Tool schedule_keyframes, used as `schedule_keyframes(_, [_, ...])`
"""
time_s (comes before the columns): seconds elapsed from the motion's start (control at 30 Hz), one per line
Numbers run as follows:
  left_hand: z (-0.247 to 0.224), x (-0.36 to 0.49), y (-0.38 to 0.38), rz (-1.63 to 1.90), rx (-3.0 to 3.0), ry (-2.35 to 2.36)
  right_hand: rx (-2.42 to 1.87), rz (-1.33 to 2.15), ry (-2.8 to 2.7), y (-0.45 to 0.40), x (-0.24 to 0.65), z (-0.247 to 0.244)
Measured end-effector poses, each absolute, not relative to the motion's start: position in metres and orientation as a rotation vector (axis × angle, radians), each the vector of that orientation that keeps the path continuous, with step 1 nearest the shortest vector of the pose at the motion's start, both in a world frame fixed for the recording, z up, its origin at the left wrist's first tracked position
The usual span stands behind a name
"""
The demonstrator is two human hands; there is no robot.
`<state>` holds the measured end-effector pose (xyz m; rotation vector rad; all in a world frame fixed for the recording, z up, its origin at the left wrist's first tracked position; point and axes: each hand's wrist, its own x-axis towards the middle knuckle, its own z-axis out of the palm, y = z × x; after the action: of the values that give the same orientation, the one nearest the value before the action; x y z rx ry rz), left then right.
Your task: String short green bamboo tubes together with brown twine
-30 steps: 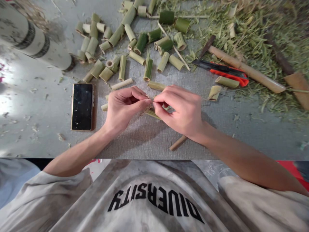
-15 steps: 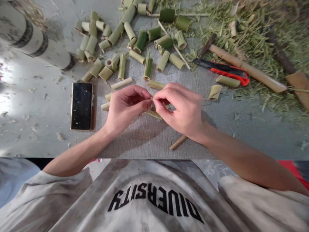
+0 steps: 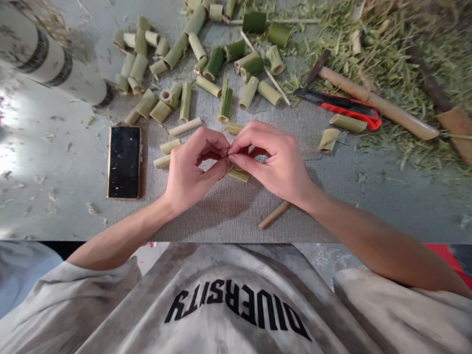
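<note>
Head camera: the person's left hand (image 3: 193, 164) and right hand (image 3: 278, 157) meet above the tabletop (image 3: 206, 223), with the fingers of both pinched closed on what looks like a thin strand (image 3: 227, 153). Something so fine probably calls for fingertips from both sides, which would explain why thumbs and forefingers come so near touching. Just below them lies a split bamboo stick (image 3: 239, 175), partly covered by the hands; whether the strand is tied to it, I cannot tell.

The cut bamboo tubes (image 3: 177, 51) lie mostly beyond the hands, perhaps to leave working room near the body. The hammer (image 3: 376, 101) and the utility knife (image 3: 342, 106) lie to the right, their handles angled towards the person, seemingly for easy reach. The phone (image 3: 124, 162) lies flat at the left, outside the forearm.

The strand's ends and any knot are too small to make out, and the curled inner fingers are shadowed. A patterned cylinder (image 3: 73, 73) is cut off at upper left; at the right edge, a wooden-handled tool (image 3: 457, 130) runs out of view, its dark part blurred among the shavings (image 3: 391, 44).
</note>
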<state>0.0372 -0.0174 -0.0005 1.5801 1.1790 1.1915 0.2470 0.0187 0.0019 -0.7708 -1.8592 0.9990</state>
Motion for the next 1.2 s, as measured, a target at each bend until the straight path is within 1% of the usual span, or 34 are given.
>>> schedule_keyframes(0.27, [0.000,0.040,-0.021,1.256,1.635,1.203,-0.782,0.850,-1.894,0.014,0.247,0.004])
schedule_keyframes(0.47, [0.000,0.039,-0.023,1.257,1.714,1.211,-0.854,0.998,-1.769,0.014,0.247,0.005])
schedule_keyframes(0.57, [-0.001,0.039,-0.023,1.246,1.746,1.224,-0.811,1.014,-1.768,0.017,0.248,0.004])
schedule_keyframes(0.83, [0.002,0.038,-0.026,1.310,1.669,1.190,-0.748,0.856,-1.819,0.015,0.246,0.006])
schedule_keyframes(1.2, [0.012,0.043,-0.014,1.174,1.398,1.007,-0.775,0.942,-1.792,0.012,0.244,0.010])
